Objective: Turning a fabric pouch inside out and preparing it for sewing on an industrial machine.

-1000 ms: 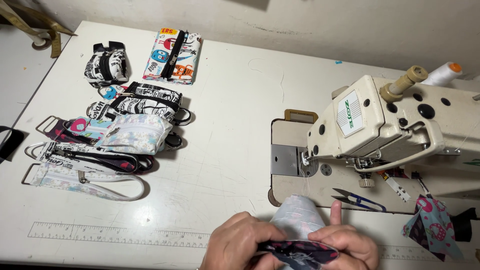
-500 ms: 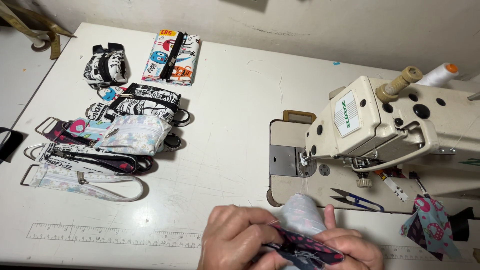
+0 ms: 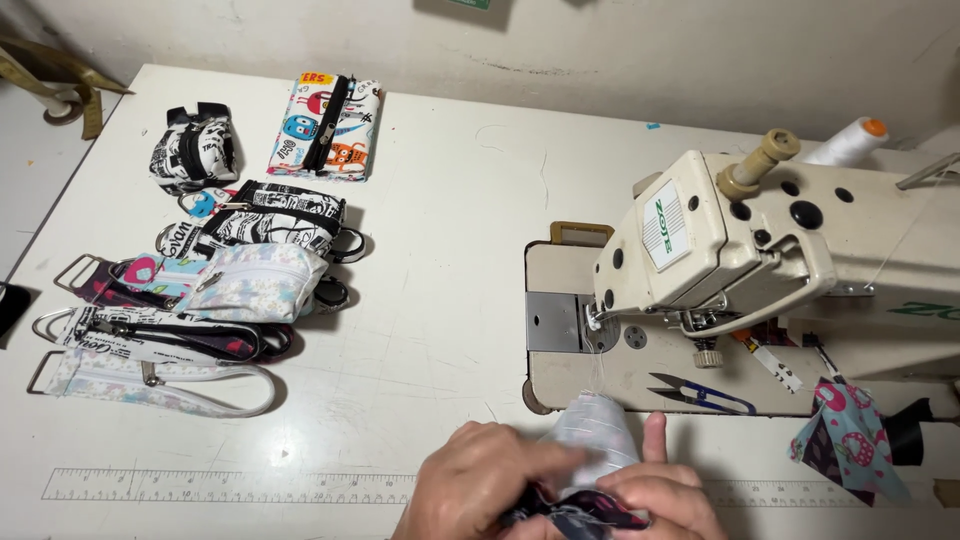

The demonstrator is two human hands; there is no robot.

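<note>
Left hand (image 3: 478, 480) and right hand (image 3: 655, 495) pinch dark patterned fabric piece (image 3: 580, 508) with pale lining, just before cream sewing machine (image 3: 760, 240). Green-lettered white label on machine head. Monster-print zip pouch (image 3: 328, 125) far left of machine. Fabric partly cut off by frame edge.

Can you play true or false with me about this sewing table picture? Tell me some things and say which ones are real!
1. Both hands, left hand and right hand, hold a dark patterned fabric piece. True.
2. The sewing machine is bright red. False: it is cream coloured.
3. The thread snips lie on the machine bed. True.
4. The pile of finished pouches lies right of the machine. False: it lies to its left.
5. A ruler is marked along the table's near edge. True.
</note>
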